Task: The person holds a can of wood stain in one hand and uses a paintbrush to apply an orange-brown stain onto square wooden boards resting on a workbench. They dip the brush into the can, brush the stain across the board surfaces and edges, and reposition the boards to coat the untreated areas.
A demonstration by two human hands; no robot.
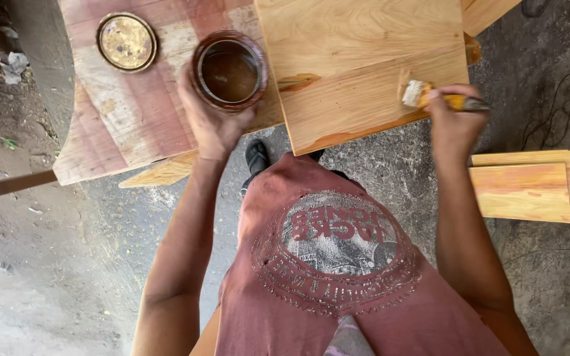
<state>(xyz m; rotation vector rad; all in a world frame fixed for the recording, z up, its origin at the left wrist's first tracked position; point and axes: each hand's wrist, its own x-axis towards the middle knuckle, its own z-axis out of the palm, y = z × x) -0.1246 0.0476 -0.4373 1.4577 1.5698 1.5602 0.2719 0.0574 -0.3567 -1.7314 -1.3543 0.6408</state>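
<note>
Brown varnish sits high in the open round tin (229,70) your left hand (211,122) clamps at the reddish board's (126,112) near edge, so a nudge could spill it while your right hand (453,122), fingers closed on the yellow-handled brush (430,97), drips past the pale plank's (364,72) near right corner.

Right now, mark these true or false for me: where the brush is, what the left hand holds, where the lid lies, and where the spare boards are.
1. The right hand holds a paintbrush against the light wooden panel. True.
2. The left hand is empty. False: it grips the open round can of brown liquid.
3. The can's lid lies on the reddish board, apart from the can. True.
4. The lid is pressed onto the can. False: the can is open.
5. Spare boards lie on the ground beside the right arm. True.
</note>
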